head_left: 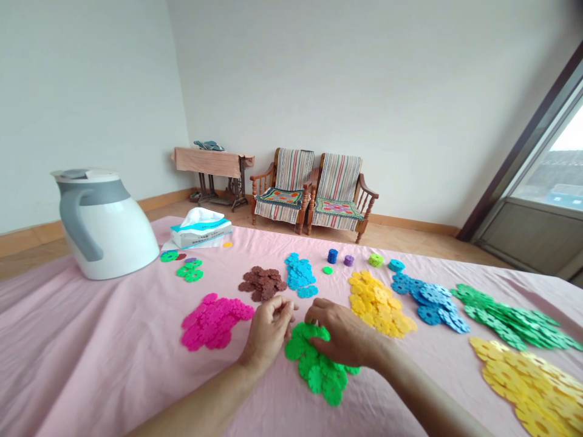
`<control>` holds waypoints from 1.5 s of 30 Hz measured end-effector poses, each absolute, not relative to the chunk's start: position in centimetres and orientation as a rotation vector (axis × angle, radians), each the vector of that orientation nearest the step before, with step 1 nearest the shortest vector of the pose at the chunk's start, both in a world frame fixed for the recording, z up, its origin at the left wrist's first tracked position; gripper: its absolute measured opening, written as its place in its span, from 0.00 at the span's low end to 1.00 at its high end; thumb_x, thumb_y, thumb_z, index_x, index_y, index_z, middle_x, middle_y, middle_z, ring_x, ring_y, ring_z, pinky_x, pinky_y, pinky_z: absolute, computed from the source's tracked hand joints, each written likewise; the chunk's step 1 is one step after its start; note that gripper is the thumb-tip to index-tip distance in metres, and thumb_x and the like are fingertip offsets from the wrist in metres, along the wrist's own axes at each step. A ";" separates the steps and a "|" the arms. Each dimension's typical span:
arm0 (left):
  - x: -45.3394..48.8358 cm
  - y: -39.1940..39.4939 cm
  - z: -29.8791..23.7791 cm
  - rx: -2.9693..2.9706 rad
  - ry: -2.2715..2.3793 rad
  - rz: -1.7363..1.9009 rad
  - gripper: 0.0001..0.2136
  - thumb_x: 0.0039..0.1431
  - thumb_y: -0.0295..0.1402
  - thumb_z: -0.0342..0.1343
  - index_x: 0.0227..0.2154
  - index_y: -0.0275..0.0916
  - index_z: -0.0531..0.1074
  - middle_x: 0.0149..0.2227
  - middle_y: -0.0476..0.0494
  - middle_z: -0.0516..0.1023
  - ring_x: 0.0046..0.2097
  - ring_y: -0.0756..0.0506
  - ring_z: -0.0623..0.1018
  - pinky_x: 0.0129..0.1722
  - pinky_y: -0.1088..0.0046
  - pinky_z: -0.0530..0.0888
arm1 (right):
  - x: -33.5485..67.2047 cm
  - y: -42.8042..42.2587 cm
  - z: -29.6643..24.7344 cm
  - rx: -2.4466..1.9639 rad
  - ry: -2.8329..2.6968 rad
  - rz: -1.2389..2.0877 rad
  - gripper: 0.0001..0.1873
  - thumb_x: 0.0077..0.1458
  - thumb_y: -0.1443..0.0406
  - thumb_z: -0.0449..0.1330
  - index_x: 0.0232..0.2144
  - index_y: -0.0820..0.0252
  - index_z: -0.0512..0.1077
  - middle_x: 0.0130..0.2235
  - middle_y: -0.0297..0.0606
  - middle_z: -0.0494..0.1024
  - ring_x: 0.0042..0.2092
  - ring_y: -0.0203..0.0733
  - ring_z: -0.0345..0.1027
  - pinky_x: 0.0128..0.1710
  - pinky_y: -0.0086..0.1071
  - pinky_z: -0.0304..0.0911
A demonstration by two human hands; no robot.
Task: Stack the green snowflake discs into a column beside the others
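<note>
My left hand (269,331) is closed in a pinch just left of the bright green pile; anything between its fingertips is hidden. My right hand (339,331) reaches over the bright green notched plastic discs (325,370), thumb and curled fingers closing on a disc at the pile's upper part. Left of my left hand lies a heap of pink discs (214,321). Beyond both hands are brown discs (263,282) and light blue discs (299,274). Yellow discs (376,303) lie just past my right hand.
Blue discs (432,301), darker green discs (514,315) and more yellow discs (532,385) spread to the right. Small stacks, one dark blue (332,257), stand farther back. A white jug (112,230) and a tissue box (200,230) stand left on the pink cloth (136,364).
</note>
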State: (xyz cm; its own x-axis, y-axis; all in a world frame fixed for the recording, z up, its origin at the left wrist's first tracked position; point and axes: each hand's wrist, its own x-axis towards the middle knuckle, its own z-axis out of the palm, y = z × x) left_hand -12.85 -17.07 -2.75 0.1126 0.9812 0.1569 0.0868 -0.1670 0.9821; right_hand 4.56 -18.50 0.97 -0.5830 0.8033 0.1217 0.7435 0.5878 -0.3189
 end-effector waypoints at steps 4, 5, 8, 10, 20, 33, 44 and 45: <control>-12.7 -17.2 -3.0 1.560 1.125 1.156 0.13 0.54 0.41 0.52 0.27 0.35 0.68 0.20 0.52 0.67 0.19 0.52 0.67 0.17 0.80 0.62 | 4.3 -18.6 1.0 -1.296 -2.509 0.241 0.09 0.50 0.68 0.54 0.37 0.60 0.68 0.35 0.38 0.71 0.35 0.39 0.66 0.33 0.30 0.58; -12.7 -17.2 -3.0 1.584 1.131 1.145 0.13 0.54 0.41 0.52 0.28 0.35 0.69 0.21 0.51 0.68 0.20 0.52 0.67 0.17 0.79 0.62 | 4.3 -18.6 1.0 -1.296 -2.483 0.239 0.09 0.51 0.68 0.53 0.37 0.60 0.67 0.35 0.37 0.70 0.35 0.38 0.65 0.33 0.30 0.58; -12.7 -17.2 -2.8 1.641 1.122 1.106 0.13 0.55 0.41 0.52 0.28 0.34 0.70 0.22 0.50 0.69 0.20 0.52 0.68 0.18 0.79 0.62 | 4.3 -18.6 1.2 -1.269 -2.419 0.263 0.09 0.51 0.69 0.53 0.37 0.59 0.66 0.36 0.36 0.69 0.35 0.36 0.65 0.33 0.30 0.59; -12.7 -17.2 -2.7 1.669 1.103 1.078 0.14 0.55 0.42 0.52 0.26 0.34 0.69 0.21 0.50 0.67 0.20 0.52 0.67 0.18 0.79 0.61 | 4.2 -18.6 1.1 -1.250 -2.392 0.267 0.09 0.50 0.70 0.53 0.36 0.59 0.65 0.36 0.36 0.68 0.34 0.36 0.65 0.33 0.30 0.59; -12.9 -16.8 -3.3 1.477 1.001 1.108 0.17 0.52 0.46 0.55 0.25 0.34 0.65 0.18 0.55 0.62 0.17 0.54 0.62 0.15 0.80 0.58 | 3.8 -18.3 0.2 -1.112 -2.284 0.270 0.13 0.52 0.68 0.57 0.41 0.57 0.64 0.39 0.37 0.68 0.35 0.37 0.65 0.34 0.32 0.62; -13.1 -16.7 -3.4 1.467 0.983 1.108 0.17 0.52 0.47 0.55 0.24 0.35 0.65 0.17 0.55 0.63 0.17 0.55 0.63 0.15 0.81 0.58 | 4.0 -18.1 -0.3 -1.098 -2.285 0.258 0.12 0.53 0.67 0.57 0.41 0.58 0.64 0.38 0.36 0.69 0.32 0.35 0.66 0.32 0.31 0.62; -12.8 -16.5 -3.2 1.477 1.071 1.162 0.18 0.53 0.48 0.53 0.21 0.37 0.62 0.16 0.55 0.60 0.17 0.53 0.62 0.16 0.79 0.58 | 5.5 -16.2 -0.1 -1.178 -2.034 0.447 0.10 0.49 0.66 0.60 0.36 0.58 0.67 0.34 0.33 0.71 0.30 0.33 0.67 0.30 0.28 0.63; -12.8 -16.5 -3.2 1.520 1.081 1.152 0.17 0.52 0.47 0.53 0.20 0.37 0.62 0.16 0.55 0.60 0.18 0.53 0.62 0.16 0.79 0.58 | 6.2 -15.3 -0.4 -1.261 -1.969 0.417 0.10 0.49 0.65 0.60 0.36 0.58 0.67 0.34 0.33 0.72 0.30 0.33 0.67 0.29 0.28 0.63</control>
